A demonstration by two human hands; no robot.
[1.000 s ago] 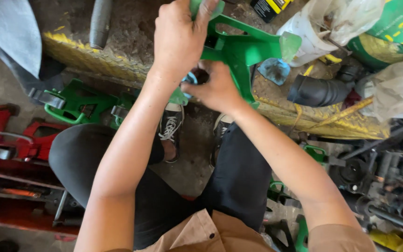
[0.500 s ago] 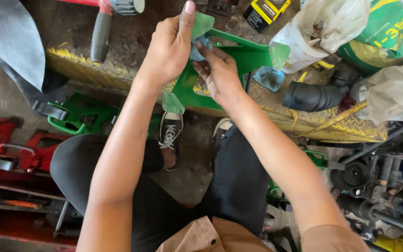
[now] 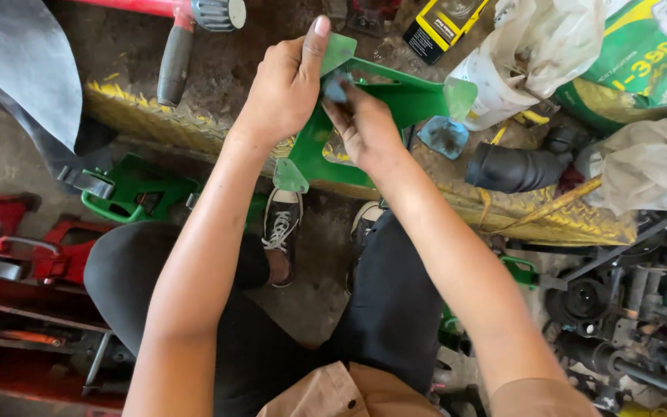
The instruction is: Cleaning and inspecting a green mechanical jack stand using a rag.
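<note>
Both hands shifted slightly lower-left since earlier — left hand (image 3: 283, 85) clamped on green metal bracket (image 3: 395, 100) above the knees, right hand (image 3: 364, 127) pinching a small grey part (image 3: 336, 85) against it — loose pinch could drop it into floor clutter.

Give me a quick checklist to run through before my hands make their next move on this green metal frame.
1. Left hand grips the top of the green frame: ok.
2. Right hand pinches a small part against the frame: ok.
3. What that small part is: cannot tell, fingers hide it.
4. Frame's lower end steady on the yellow tread plate: cannot tell.
5. Shoes out from under the frame: not ok.
</note>
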